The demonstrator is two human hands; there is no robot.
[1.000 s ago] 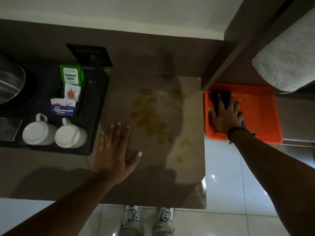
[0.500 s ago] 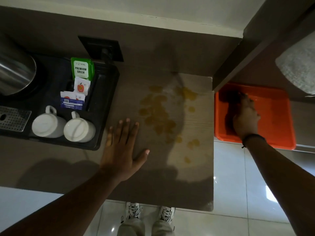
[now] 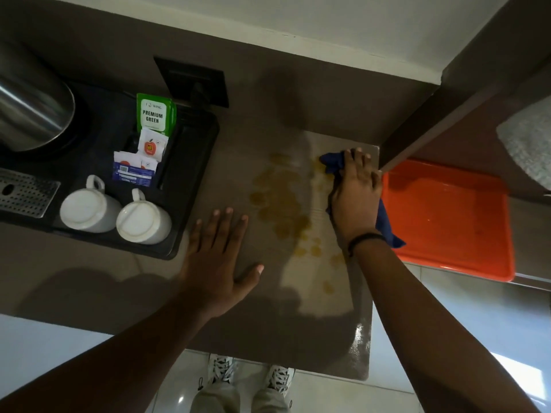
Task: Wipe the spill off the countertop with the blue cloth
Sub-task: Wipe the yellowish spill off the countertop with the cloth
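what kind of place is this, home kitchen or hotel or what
Probably a hotel room's tea and coffee counter: a black tray holds two upturned white cups, tea sachets and a steel kettle.

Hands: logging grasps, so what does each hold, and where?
Right hand presses the blue cloth under its palm, ends sticking out. Left hand holds nothing.

The right hand (image 3: 354, 192) presses the blue cloth (image 3: 333, 161) on the countertop (image 3: 244, 162) beside the spill (image 3: 283, 201); the left hand (image 3: 217, 263) lies flat.
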